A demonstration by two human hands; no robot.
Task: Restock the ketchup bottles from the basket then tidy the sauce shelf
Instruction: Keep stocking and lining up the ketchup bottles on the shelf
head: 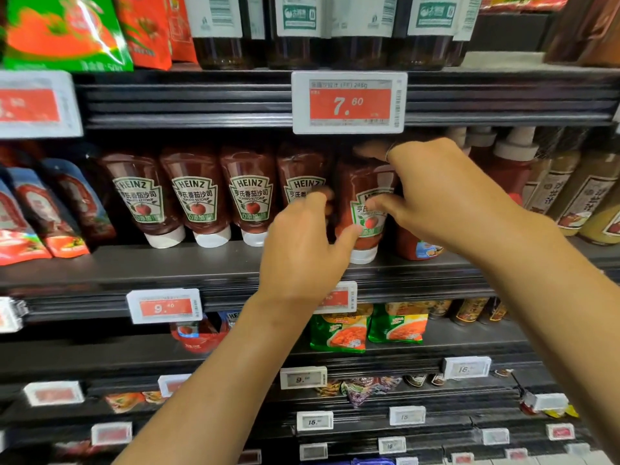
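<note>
A store shelf unit fills the view, with dark shelves [201, 260] running left to right and price tags clipped along their front rails. The largest tag [349, 102], white with a red panel, hangs on the rail above the middle shelf. On that middle shelf stands a row of ketchup bottles [198, 196], cap down and labels forward, side by side. To their left lean red sauce pouches [40, 213]; to their right stand other sauce bottles [567, 193] with pale caps and yellow contents. The basket is not in view. Two bare arms reach up from below. The right hand [436, 196] is at the last bottle [364, 209] of the row, which stands nearer the shelf edge than the rest: its fingers curl over the bottle's top and upper right side, thumb across the label, so it appears to grip the bottle. The left hand [302, 250] hovers in front of the fourth bottle [303, 193], fingers loosely spread, thumb touching or nearly touching the last bottle's lower left side; blur leaves contact uncertain. This looks like the restocking step, with one bottle being seated at the row's right end. Next, the bottle likely needs pushing back level with its neighbours, label square to the front.
</note>
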